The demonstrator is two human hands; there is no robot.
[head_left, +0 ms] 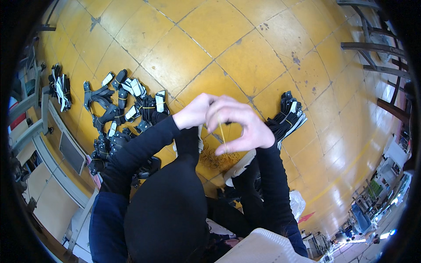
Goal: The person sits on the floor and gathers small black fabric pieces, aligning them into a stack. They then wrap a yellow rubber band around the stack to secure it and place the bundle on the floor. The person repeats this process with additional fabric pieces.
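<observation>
My right hand [247,122] curves into a C, with a thin yellow rubber band [222,133] stretched between its fingers and thumb. Its fingertips meet my left hand [193,113], whose fingers are bent and partly hidden behind the right. Whatever the left fingers pinch cannot be made out. On the floor below the hands lies a loose heap of yellow rubber bands [215,161], between my shoes. To the right of my right hand rests a bundle of black and white strips [287,117], tied with a yellow band.
Several banded black and white bundles [118,101] are scattered on the yellow tiled floor [210,39] at left. Another bundle [60,87] lies farther left, near a grey metal frame [57,162]. Dark racks [377,50] stand at upper right; a clear plastic bag [297,204] lies by my right arm.
</observation>
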